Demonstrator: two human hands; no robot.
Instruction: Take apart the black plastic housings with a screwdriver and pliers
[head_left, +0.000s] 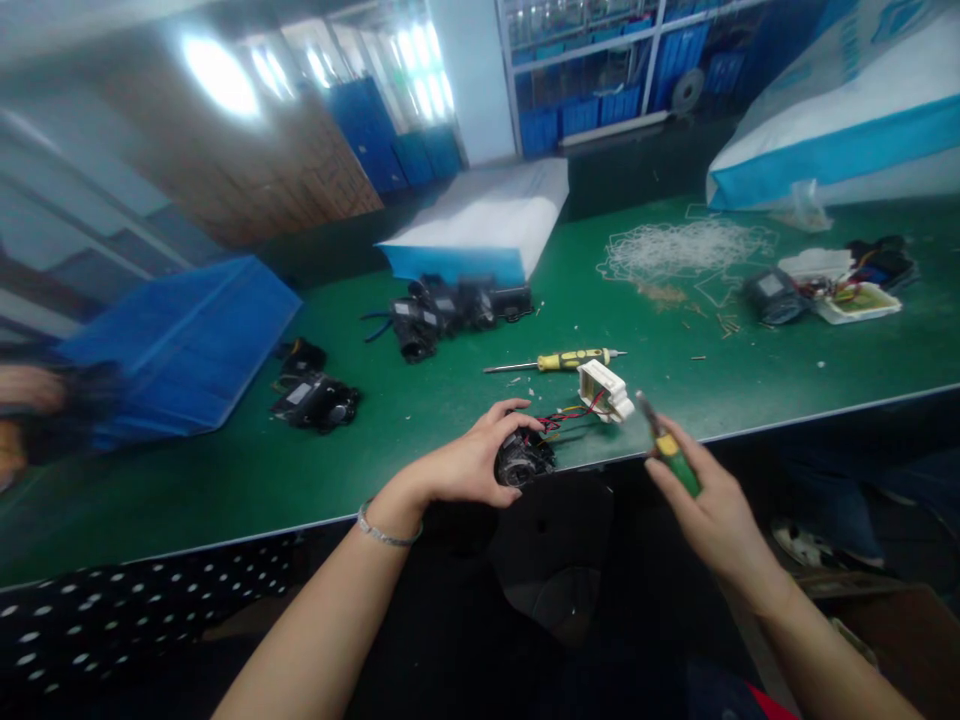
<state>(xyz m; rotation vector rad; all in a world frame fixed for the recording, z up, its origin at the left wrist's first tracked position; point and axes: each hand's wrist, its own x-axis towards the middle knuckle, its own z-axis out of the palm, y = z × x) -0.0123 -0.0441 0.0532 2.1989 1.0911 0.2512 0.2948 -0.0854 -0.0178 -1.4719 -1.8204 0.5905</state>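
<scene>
My left hand [480, 455] curls around a black motor-like part [523, 460] at the front edge of the green table. Red, black and yellow wires [562, 415] run from that part to a white plastic housing [604, 391] lying to its right. In my right hand [709, 505] is a screwdriver with a green and yellow handle [677, 465]. Its shaft points up and left, close to the white housing but apart from it. A second screwdriver, yellow and black [574, 360], lies on the table just behind the housing.
Several black parts [442, 315] sit behind, and others [315, 400] at left near a blue bin [180, 345]. A tangle of white ties [682, 255] and an opened white housing [859, 300] lie right. Another person's hand [30, 388] shows at far left.
</scene>
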